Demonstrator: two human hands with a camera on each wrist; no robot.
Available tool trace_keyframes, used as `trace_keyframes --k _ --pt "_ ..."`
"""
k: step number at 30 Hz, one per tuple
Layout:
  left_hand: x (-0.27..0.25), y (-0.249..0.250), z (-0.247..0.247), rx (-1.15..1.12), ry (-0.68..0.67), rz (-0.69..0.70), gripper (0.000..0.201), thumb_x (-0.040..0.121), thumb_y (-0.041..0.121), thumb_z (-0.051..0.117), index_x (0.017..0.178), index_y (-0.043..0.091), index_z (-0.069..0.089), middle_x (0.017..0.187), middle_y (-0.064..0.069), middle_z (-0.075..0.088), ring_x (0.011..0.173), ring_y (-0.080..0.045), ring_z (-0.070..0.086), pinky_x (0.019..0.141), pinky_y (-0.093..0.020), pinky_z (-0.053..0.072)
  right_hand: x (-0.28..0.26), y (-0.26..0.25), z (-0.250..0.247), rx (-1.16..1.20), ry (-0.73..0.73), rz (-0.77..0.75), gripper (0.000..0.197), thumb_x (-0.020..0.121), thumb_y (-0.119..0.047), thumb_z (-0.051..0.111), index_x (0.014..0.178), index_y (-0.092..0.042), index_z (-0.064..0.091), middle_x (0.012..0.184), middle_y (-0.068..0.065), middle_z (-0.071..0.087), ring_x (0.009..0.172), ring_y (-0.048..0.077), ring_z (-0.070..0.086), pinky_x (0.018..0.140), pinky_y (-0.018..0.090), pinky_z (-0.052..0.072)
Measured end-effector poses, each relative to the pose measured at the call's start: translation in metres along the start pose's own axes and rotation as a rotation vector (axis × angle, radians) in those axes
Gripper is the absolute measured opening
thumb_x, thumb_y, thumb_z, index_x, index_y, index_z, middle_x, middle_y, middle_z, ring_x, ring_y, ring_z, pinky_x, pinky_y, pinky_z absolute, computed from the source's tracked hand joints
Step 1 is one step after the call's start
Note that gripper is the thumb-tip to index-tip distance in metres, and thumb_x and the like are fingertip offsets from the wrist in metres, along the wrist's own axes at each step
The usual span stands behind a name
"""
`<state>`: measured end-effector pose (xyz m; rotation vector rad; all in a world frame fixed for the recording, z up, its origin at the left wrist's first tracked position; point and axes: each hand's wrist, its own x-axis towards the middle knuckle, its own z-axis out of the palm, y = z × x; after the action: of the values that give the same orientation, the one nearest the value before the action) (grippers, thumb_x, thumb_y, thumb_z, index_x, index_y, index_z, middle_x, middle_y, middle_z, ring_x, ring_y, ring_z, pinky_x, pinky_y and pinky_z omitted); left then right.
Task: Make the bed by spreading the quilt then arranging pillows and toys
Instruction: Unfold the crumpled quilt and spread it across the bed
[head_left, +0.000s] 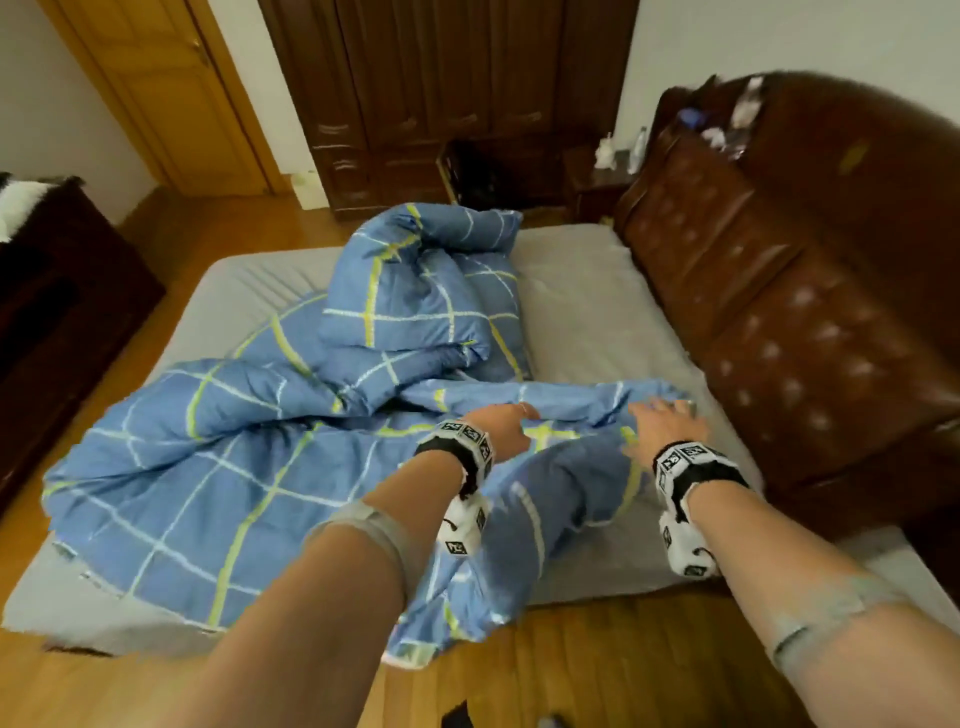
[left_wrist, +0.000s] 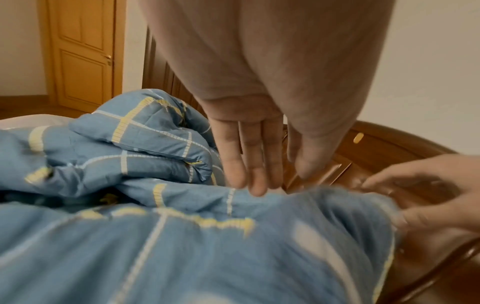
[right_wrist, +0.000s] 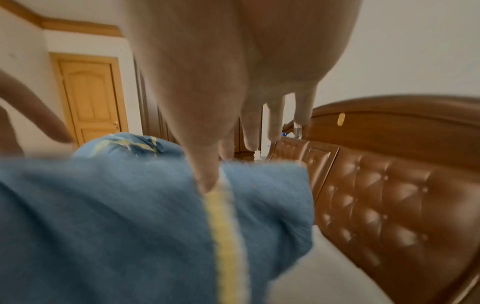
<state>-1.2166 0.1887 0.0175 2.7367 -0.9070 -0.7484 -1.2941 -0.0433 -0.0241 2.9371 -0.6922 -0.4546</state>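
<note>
Both my hands, left hand (head_left: 506, 423) and right hand (head_left: 667, 423), reach flat-fingered and holding nothing over the bunched quilt (head_left: 291, 415); spreading has barely begun, and no pillows or toys are in sight.

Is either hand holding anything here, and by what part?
Nothing gripped: the left hand and right hand reach with straight fingers to the quilt's near edge.
</note>
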Motion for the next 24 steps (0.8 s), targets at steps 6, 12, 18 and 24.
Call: trace_keyframes --k 6,12,18,24 --pt "0.013 -0.052 0.047 0.038 -0.085 -0.094 0.055 0.092 0.040 0.056 0.144 0.028 0.040 0.140 -0.007 0.052 0.122 -0.028 0.056 0.100 -0.040 0.047 0.001 -0.030 0.059 0.303 -0.224 -0.044 0.074 0.082 -0.054 0.065 0.142 -0.018 0.041 0.142 0.012 0.050 0.127 0.035 0.050 0.105 0.042 0.042" --pt "0.041 -0.088 0.087 -0.001 -0.211 -0.126 0.061 0.089 0.039 0.058 0.145 0.030 0.035 0.145 -0.007 0.044 0.123 -0.031 0.054 0.102 -0.044 0.046 -0.012 -0.027 0.104 0.269 -0.437 0.089 0.076 0.083 -0.049 0.064 0.145 -0.016 0.035 0.144 0.012 0.047 0.128 0.033 0.051 0.105 0.043 0.044" --pt "0.074 -0.099 0.063 -0.019 -0.124 -0.103 0.061 0.095 0.039 0.052 0.150 0.029 0.027 0.149 -0.008 0.038 0.123 -0.033 0.054 0.098 -0.045 0.048 0.016 -0.044 0.075 0.295 -0.428 0.103 0.079 0.076 -0.050 0.067 0.141 -0.016 0.035 0.135 0.012 0.055 0.117 0.033 0.058 0.098 0.045 0.048" --pt "0.094 -0.162 0.064 -0.165 -0.075 -0.343 0.059 0.096 0.047 0.047 0.148 0.021 0.034 0.150 -0.010 0.039 0.125 -0.030 0.052 0.102 -0.042 0.045 0.074 -0.114 0.082 0.355 -0.484 -0.114 0.091 0.075 -0.054 0.073 0.148 -0.020 0.032 0.146 0.006 0.047 0.127 0.028 0.052 0.102 0.037 0.044"
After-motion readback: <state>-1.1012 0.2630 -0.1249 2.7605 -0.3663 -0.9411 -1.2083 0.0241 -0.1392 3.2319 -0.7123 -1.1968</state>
